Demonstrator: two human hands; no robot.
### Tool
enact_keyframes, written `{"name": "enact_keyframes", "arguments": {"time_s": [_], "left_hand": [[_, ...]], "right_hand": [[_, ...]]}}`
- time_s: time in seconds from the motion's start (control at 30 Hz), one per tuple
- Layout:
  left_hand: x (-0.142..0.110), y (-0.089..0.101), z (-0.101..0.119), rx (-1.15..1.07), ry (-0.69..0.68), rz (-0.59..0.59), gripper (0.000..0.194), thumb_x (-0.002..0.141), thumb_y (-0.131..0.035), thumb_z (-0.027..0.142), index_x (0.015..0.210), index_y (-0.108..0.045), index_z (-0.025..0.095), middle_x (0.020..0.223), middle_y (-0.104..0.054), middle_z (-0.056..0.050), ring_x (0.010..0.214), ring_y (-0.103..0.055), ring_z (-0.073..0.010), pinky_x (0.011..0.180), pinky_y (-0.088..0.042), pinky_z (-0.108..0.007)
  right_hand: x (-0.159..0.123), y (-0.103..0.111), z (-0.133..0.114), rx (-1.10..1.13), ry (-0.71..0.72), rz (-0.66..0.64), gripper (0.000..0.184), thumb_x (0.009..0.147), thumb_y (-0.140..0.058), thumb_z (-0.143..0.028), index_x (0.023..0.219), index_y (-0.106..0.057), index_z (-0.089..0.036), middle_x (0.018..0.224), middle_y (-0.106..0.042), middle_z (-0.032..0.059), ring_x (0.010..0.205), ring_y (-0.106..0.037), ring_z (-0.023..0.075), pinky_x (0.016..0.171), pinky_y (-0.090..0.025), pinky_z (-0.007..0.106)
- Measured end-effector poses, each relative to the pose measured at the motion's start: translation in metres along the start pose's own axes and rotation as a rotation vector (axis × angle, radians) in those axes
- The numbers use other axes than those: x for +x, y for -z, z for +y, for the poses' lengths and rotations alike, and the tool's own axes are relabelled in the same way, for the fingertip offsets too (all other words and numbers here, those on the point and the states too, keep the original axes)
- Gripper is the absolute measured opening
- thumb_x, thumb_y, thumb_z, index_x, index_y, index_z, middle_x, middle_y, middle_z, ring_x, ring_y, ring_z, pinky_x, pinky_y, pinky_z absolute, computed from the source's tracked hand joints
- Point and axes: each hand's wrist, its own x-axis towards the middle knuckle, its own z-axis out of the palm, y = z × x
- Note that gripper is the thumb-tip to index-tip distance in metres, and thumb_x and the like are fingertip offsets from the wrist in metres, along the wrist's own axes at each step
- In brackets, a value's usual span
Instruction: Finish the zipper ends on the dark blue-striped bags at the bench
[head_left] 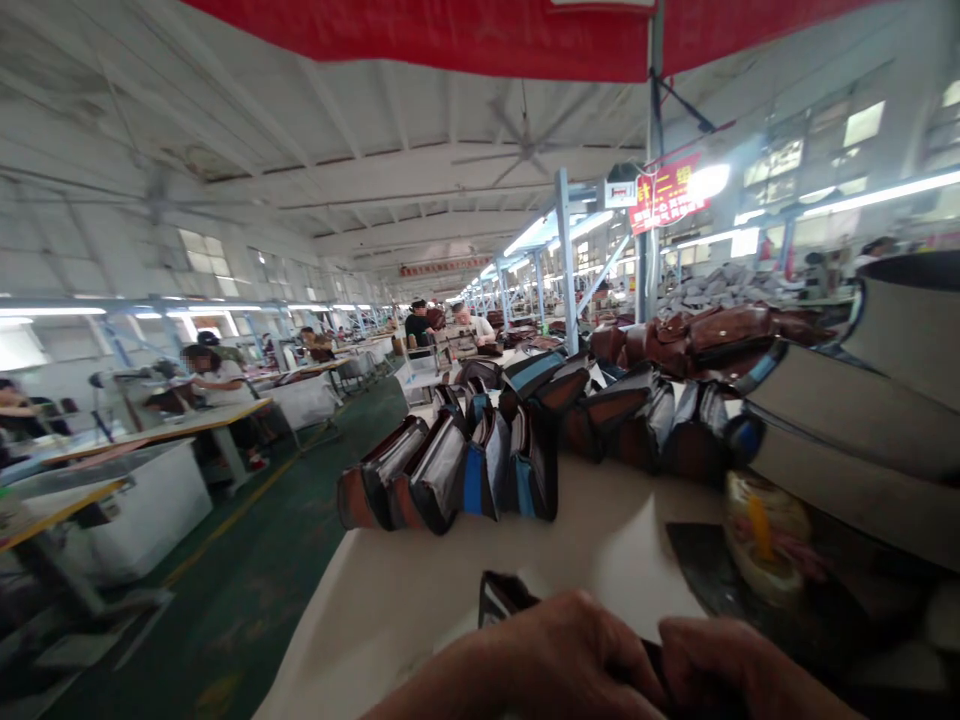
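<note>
Dark piece [505, 590] is sitting low, over the pale desk [405, 590], nearer than the rows of brown, black and blue bags [435, 478]. The left hand [574, 645] and right hand [731, 655] are resting close together beside it, fingers curling; I cannot tell whether they are clamping it. Its visible corner is showing black edging and a whitish strip.
</note>
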Motion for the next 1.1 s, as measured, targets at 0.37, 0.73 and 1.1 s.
{"name": "enact_keyframes", "arguments": {"time_s": [0.37,0.73,1.1], "left_hand": [[0.0,0.011,0.026,-0.026,0.001,-0.167,0.026,0.079,-0.07,0.037,0.086,-0.07,0.012,0.067,-0.05,0.005,0.061,-0.039,-0.0084,0.055,-0.03,-0.021],[-0.002,-0.011,0.021,0.26,-0.125,0.111,0.014,0.08,-0.052,0.012,0.07,-0.062,0.015,0.065,-0.049,0.005,0.064,-0.044,-0.0085,0.06,-0.031,-0.022],[0.001,0.001,0.02,0.028,-0.078,-0.077,0.043,0.097,-0.044,0.045,0.08,-0.069,0.014,0.073,-0.05,0.001,0.071,-0.047,-0.0122,0.068,-0.037,-0.024]], "right_hand": [[-0.007,0.008,0.001,0.376,-0.067,-0.002,0.03,0.071,-0.087,-0.035,0.079,-0.07,-0.011,0.068,-0.055,-0.0019,0.061,-0.044,0.0106,0.053,-0.033,0.02],[-0.011,-0.016,0.002,0.014,0.024,0.361,0.004,0.074,-0.061,-0.012,0.072,-0.064,-0.015,0.067,-0.055,-0.0007,0.062,-0.047,0.0126,0.057,-0.033,0.024],[-0.026,-0.011,-0.015,-0.7,0.565,0.166,0.024,0.09,-0.039,-0.004,0.084,-0.061,-0.011,0.075,-0.051,0.0061,0.066,-0.039,0.018,0.064,-0.03,0.035]]}}
